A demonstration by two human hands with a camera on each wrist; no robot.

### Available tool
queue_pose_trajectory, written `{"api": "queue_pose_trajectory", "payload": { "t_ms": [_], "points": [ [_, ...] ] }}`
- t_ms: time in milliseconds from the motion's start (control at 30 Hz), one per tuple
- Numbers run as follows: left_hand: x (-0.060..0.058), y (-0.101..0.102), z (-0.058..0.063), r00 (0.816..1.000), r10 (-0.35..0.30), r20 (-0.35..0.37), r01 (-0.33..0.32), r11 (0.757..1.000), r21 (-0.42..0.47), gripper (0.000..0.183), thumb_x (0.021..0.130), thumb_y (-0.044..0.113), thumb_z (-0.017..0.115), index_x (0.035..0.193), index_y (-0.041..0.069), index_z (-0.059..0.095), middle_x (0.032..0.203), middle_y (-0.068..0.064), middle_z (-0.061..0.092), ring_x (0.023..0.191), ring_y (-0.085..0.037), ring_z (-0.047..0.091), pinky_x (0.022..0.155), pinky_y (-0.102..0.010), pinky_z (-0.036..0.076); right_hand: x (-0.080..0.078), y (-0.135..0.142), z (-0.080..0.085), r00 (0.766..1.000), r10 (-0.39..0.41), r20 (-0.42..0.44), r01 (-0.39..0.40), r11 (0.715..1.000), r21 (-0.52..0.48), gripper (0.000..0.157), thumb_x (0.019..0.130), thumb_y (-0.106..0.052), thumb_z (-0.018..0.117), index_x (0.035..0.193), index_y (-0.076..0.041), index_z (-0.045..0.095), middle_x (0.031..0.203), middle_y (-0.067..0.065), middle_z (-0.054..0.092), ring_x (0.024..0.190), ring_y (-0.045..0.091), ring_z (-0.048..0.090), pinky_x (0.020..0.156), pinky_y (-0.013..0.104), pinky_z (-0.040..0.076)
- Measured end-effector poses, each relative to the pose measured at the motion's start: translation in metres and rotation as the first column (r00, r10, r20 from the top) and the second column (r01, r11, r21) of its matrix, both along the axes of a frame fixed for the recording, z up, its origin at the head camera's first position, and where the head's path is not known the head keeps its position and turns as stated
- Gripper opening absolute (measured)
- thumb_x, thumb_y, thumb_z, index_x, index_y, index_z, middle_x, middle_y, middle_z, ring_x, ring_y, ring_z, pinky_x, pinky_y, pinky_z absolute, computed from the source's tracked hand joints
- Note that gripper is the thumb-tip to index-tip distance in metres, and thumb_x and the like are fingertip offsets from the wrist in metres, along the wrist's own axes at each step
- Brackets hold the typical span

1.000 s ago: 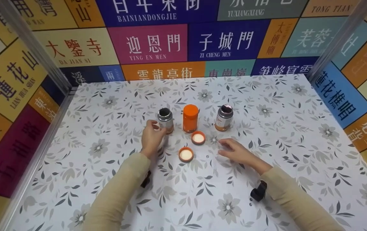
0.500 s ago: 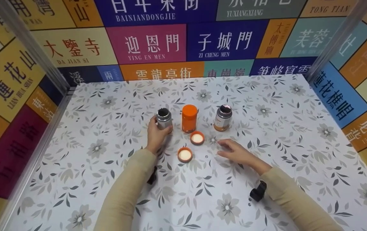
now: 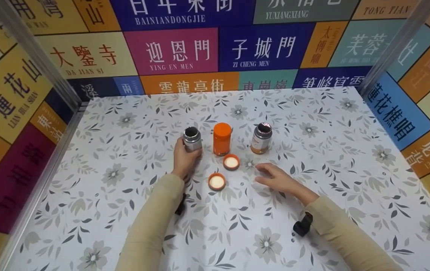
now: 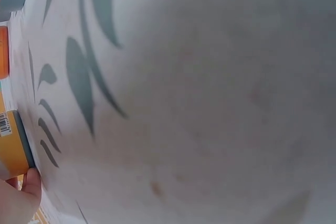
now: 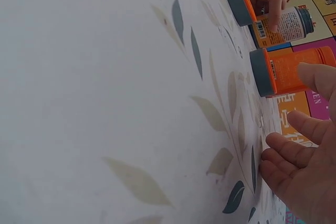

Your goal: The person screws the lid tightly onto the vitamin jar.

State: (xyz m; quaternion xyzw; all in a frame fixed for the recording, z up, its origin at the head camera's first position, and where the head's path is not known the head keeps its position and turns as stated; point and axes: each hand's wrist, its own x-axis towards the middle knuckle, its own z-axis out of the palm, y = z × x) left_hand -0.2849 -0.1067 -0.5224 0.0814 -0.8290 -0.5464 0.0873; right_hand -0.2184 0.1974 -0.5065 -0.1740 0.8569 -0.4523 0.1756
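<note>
My left hand (image 3: 185, 160) grips an uncapped bottle (image 3: 193, 139) with a silvery neck, white label and orange lower part; it stands upright. In the left wrist view, thumb and fingers (image 4: 23, 195) meet the bottle's orange lower part (image 4: 13, 148). My right hand (image 3: 278, 180) holds nothing, its fingers relaxed just above the tabletop. An orange bottle (image 3: 222, 139) stands in the middle, its top closed. To its right is a second uncapped bottle (image 3: 262, 139). Two orange-rimmed caps, a nearer cap (image 3: 216, 181) and a farther cap (image 3: 231, 162), lie pale insides up between the hands.
The table (image 3: 256, 233) wears a white cloth with grey leaves and flowers. Panels with large printed characters (image 3: 263, 49) enclose it at the back and both sides. Dark wrist-worn devices, such as the right one (image 3: 302, 224), hang beneath the sleeves.
My left hand has come forward and closed round the left bottle, which it only bordered a second ago. The right hand and the other bottles and caps have stayed put.
</note>
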Motion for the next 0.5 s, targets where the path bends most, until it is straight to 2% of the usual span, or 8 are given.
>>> {"api": "queue_pose_trajectory", "payload": {
  "t_ms": [300,500],
  "points": [
    [0.004,-0.002,0.005,1.000,-0.012,0.013,0.012,1.000,0.000,0.063,0.066,0.003,0.074,0.122,-0.001,0.044,0.122,-0.017,0.052,0.115,-0.026,0.048,0.103,-0.035,0.034,0.000,-0.001,0.001,1.000,-0.003,-0.006,0.003,1.000,0.015,0.054,0.089,-0.025,0.059,0.128,0.008,0.043,0.131,0.026,0.043,0.124,0.040,0.038,0.105,0.048,0.028],
    [0.012,0.000,0.010,0.997,-0.066,0.050,0.069,0.996,-0.058,0.066,0.066,0.006,0.075,0.123,0.001,0.043,0.124,-0.016,0.052,0.116,-0.027,0.048,0.103,-0.037,0.034,-0.001,0.000,0.002,1.000,-0.005,-0.023,0.005,1.000,0.018,0.052,0.089,-0.023,0.059,0.128,0.008,0.043,0.129,0.025,0.045,0.123,0.040,0.040,0.105,0.048,0.029]
  ]
}}
